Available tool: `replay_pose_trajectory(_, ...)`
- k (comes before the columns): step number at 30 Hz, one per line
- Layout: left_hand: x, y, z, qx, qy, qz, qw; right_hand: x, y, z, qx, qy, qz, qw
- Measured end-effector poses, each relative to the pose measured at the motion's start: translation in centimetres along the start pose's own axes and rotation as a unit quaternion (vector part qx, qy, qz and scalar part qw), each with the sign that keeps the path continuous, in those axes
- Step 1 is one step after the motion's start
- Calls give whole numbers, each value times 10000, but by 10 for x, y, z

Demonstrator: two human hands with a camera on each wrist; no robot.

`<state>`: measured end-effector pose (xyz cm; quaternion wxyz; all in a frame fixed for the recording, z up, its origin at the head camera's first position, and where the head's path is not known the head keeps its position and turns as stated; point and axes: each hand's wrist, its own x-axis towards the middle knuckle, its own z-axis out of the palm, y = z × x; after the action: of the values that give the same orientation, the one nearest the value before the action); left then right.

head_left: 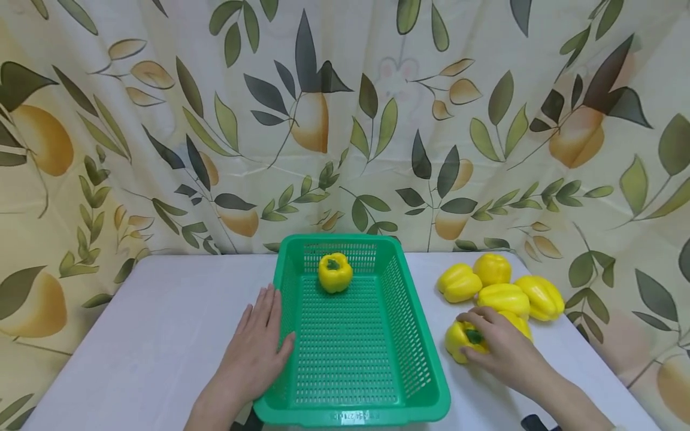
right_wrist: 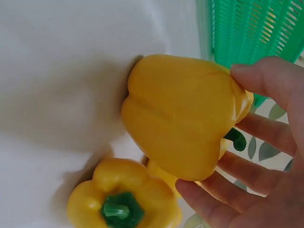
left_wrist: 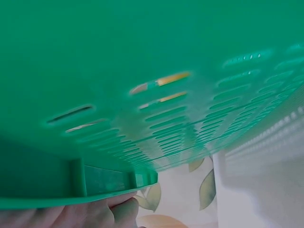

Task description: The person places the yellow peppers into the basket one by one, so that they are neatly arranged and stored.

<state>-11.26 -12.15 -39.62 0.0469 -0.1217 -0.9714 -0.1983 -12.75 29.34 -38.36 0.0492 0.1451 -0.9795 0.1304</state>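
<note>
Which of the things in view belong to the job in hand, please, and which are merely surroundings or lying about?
Job in hand:
- green perforated plastic basket, left hand at its rim
- glossy yellow bell pepper inside it
- similar pepper held in the right hand
- other yellow peppers nearby

Surroundings:
- flat white tabletop
- cream fabric backdrop printed with leaves

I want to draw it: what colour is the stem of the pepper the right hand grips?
Dark green. That stem shows best in the right wrist view.

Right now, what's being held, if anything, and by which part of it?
A pepper, by its stem end, in the right grip. The left grip rests flat at the basket's rim.
</note>
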Motion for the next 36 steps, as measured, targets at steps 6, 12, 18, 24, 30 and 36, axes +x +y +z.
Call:
replay_pose_trajectory(6, 0, 1, -1, -57, 14, 16, 10000, 4, -3, 0, -73, 35, -26, 10000)
replay_pose_trajectory(12, 0, -1, 1, -85, -41, -19, 10000, 5, -3, -1, -116, 66, -210, 9997)
replay_pose_trajectory(18, 1, -1, 2, -92, 26, 3, 10000, 11, -5, -8, -144, 136, -373, 9991)
replay_pose_trajectory(24, 0, -2, 1, -59, -38, 5, 10000, 19, -11, -19, -212, 171, -394, 9989)
replay_pose_trajectory(30, 0, -2, 0, -60, -13, 17, 10000, 27, -18, -31, -232, 189, -526, 9982)
replay_pose_trajectory(36, 0, -1, 0, -78, -64, -14, 9999, 37, -25, -41, -311, 264, -776, 9961)
